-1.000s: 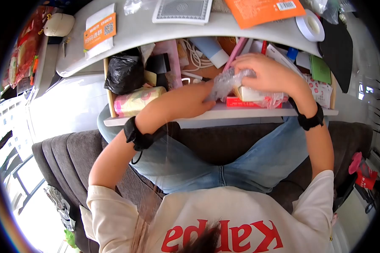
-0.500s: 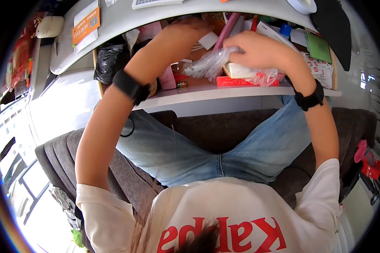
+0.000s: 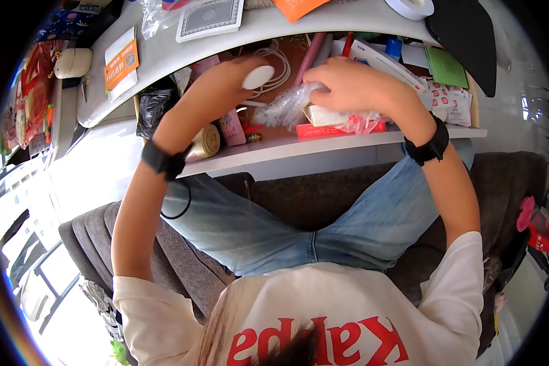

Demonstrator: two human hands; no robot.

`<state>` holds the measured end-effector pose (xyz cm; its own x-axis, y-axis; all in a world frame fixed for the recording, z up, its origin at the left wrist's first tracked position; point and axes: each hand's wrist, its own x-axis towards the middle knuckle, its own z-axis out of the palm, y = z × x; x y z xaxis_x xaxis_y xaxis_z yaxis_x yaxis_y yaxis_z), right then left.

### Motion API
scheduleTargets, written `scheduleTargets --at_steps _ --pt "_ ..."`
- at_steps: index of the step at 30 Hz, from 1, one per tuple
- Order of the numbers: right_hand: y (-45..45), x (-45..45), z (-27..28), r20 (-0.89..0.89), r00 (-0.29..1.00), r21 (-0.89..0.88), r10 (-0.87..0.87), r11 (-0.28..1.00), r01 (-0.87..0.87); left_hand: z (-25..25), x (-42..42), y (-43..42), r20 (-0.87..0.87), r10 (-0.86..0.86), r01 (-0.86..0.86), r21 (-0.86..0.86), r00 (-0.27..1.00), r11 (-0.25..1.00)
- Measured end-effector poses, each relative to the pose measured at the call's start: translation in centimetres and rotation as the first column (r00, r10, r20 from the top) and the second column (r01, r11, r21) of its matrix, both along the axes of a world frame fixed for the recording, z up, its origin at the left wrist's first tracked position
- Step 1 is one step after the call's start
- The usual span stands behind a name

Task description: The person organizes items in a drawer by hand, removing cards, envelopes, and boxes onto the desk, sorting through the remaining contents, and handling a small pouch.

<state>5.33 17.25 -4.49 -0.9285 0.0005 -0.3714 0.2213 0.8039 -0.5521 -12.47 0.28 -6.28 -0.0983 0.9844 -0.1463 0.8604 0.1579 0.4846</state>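
Gripping a white disc [image 3: 258,77], the left hand [image 3: 226,78] is over the left part of the drawer [image 3: 268,154]; its fingers look closed on the disc, but their tips and the thumb are hard to see; the right hand [image 3: 357,82] is bent over a clear bag [image 3: 287,108], and its thumb and fingers are pinched together on the right end of it; the bag runs long ways from those fingers to the left and a bit down, toward the front of the drawer; its loose end lies under the disc in the view, so the disc is up and to the left of the bag, with a small gap in between; the right hand is the nearer one to the bag, as it has hold of it, and the disc is all on the left hand's side; the disc is smooth, plain and flat looking, like an egg from this side, and it leans up a bit at the right; the bag is thin, shiny and full of wrinkles, and you can see through it in spots; just beside it, under the right hand, a white box [image 3: 326,116] sits on a red box [image 3: 341,130]; a white cord [image 3: 285,67] curls past the disc
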Motion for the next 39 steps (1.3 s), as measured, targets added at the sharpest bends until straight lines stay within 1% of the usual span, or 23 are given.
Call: scheduleTargets --at_steps 1,3,4,7,8,10,11,13,15,16,19,20,23,26,29,30,31,32,33,35,36,38,39 --pt "0.0 -0.1 0.1 0.027 1.000 -0.003 0.000 1.000 0.000 0.5 -0.2 -1.0 0.100 0.017 -0.023 0.062 0.995 0.998" --pt "-0.1 0.1 -0.1 0.001 1.000 -0.034 -0.022 0.999 0.022 2.8 -0.1 -2.3 0.288 0.142 -0.133 -0.053 0.947 0.990" --pt "-0.1 0.1 -0.2 -0.011 0.999 -0.050 -0.031 0.998 0.031 3.7 0.0 -2.8 0.373 0.212 -0.180 -0.118 0.903 0.977" --pt "0.0 0.0 -1.0 -0.041 0.999 -0.030 -0.020 0.999 0.019 4.6 0.2 -4.3 0.482 0.440 -0.365 -0.246 0.758 0.898" --pt "-0.1 0.1 -1.0 -0.055 0.998 -0.036 -0.018 0.999 0.016 5.0 0.2 -4.4 0.525 0.465 -0.358 -0.299 0.712 0.885" --pt "0.0 0.1 -1.0 -0.084 0.996 -0.046 -0.014 0.999 0.010 4.0 -0.2 -4.8 0.623 0.440 -0.337 -0.284 0.647 0.898" --pt "0.1 0.0 -0.8 -0.048 0.999 -0.048 -0.014 0.999 0.012 3.4 -0.5 -5.0 0.669 0.424 -0.327 -0.276 0.610 0.904" --pt "0.1 -0.2 -0.4 0.024 1.000 -0.053 -0.013 0.999 0.014 2.9 -0.8 -4.9 0.698 0.414 -0.304 -0.284 0.584 0.909" --pt "0.1 0.0 -0.9 -0.094 0.996 -0.101 0.003 0.995 -0.013 2.6 -0.7 -4.5 0.711 0.413 -0.308 -0.281 0.569 0.909" --pt "0.0 0.1 -1.3 -0.150 0.989 -0.124 0.008 0.992 -0.027 1.8 -0.8 -4.5 0.697 0.411 -0.316 -0.270 0.587 0.909" --pt "-1.6 0.8 -1.5 -0.388 0.915 0.174 0.114 0.984 -0.049 1.5 -0.6 -4.1 0.709 0.474 -0.352 -0.326 0.523 0.877" --pt "-1.8 1.0 -1.8 -0.412 0.902 0.175 0.126 0.983 -0.057 1.3 -0.4 -4.0 0.711 0.501 -0.384 -0.339 0.493 0.859" --pt "-1.7 0.9 -0.8 -0.265 0.945 0.169 0.192 0.974 -0.151 0.1 -1.0 -3.4 0.716 0.596 -0.383 -0.469 0.363 0.796" --pt "-2.5 1.1 -0.2 -0.228 0.969 0.077 0.100 0.993 -0.084 0.4 -0.3 -2.3 0.462 0.567 -0.321 -0.508 0.682 0.799" --pt "-4.2 1.5 -0.9 -0.425 0.902 0.132 0.070 0.991 -0.014 -0.4 0.6 -1.1 0.310 0.304 -0.181 -0.367 0.901 0.912" --pt "-4.2 1.5 -1.1 -0.455 0.887 0.148 0.079 0.989 -0.011 -0.9 0.9 -0.7 0.206 0.235 -0.171 -0.287 0.950 0.943" --pt "-4.3 1.5 -1.2 -0.484 0.871 0.164 0.086 0.986 -0.006 -1.3 1.0 -0.2 0.068 0.150 -0.130 -0.243 0.986 0.961" --pt "-4.3 1.6 -1.4 -0.510 0.855 0.178 0.091 0.984 0.001 -1.7 1.1 0.3 -0.074 0.064 -0.078 -0.207 0.995 0.975" --pt "-4.3 1.7 -1.0 -0.408 0.909 0.156 0.090 0.987 -0.027 -2.0 1.3 1.0 -0.215 -0.020 -0.019 -0.179 0.976 0.984" --pt "-3.8 1.5 0.5 -0.189 0.977 0.105 0.094 0.992 -0.075 -1.5 2.0 3.6 -0.279 0.069 -0.123 -0.180 0.958 0.976" --pt "-3.7 1.5 0.8 -0.181 0.980 0.094 0.086 0.993 -0.070 -1.4 2.0 4.6 -0.312 0.113 -0.175 -0.177 0.943 0.969" --pt "-3.6 1.7 1.0 -0.164 0.984 0.068 0.068 0.996 -0.057 -3.3 0.6 4.7 -0.280 0.090 -0.096 -0.008 0.956 0.995" --pt "-3.6 1.9 0.5 -0.232 0.971 0.078 0.057 0.996 -0.040 -4.2 0.0 5.0 -0.264 0.075 -0.057 0.076 0.962 0.995"
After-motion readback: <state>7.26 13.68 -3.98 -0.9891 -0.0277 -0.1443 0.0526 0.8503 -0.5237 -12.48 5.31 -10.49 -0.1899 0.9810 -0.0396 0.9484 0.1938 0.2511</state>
